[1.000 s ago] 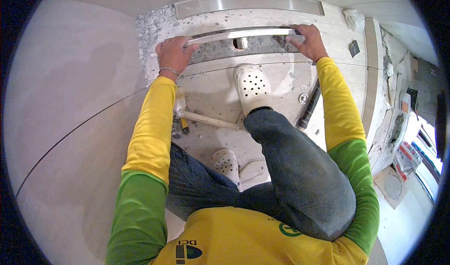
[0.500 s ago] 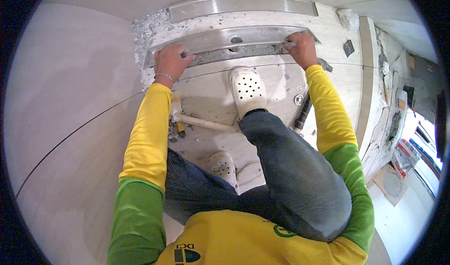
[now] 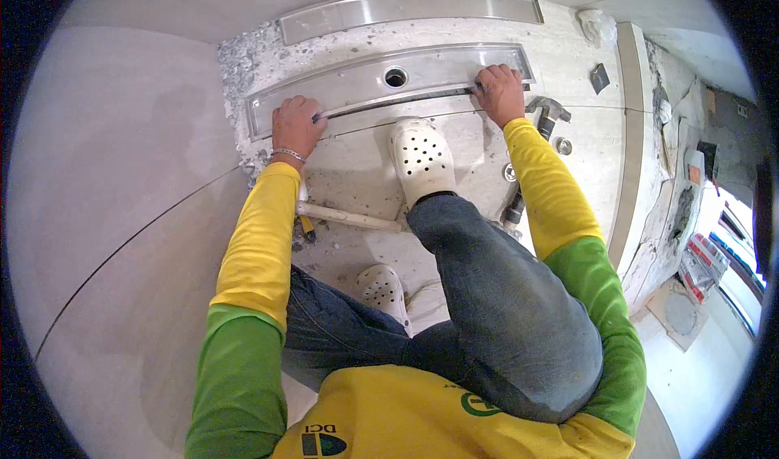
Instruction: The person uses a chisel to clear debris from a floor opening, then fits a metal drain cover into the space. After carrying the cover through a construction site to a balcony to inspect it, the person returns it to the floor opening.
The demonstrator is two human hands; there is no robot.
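A long metal channel with a round drain hole (image 3: 341, 84) lies over a slot in the floor. My left hand (image 3: 297, 128), with a bracelet at the wrist, grips its near edge toward the left end, fingers curled. Near the right end, my right hand (image 3: 500, 94) has its fingers closed on the same edge. A narrow dark gap shows between that edge and the floor tile. Beyond the channel lies a second long metal strip (image 3: 414, 8).
Right of my shoe (image 3: 423, 155) lies a hammer (image 3: 547, 114), beside small round metal parts (image 3: 564, 146). A light-handled tool (image 3: 349, 215) lies below my left hand. Farther right are a dark square piece (image 3: 600, 78), crumpled plastic (image 3: 598, 27) and a raised edge (image 3: 630, 134).
The channel's near edge has come down toward me over the slot, and its hole shows more fully. My right hand has shifted left, uncovering the hammer head.
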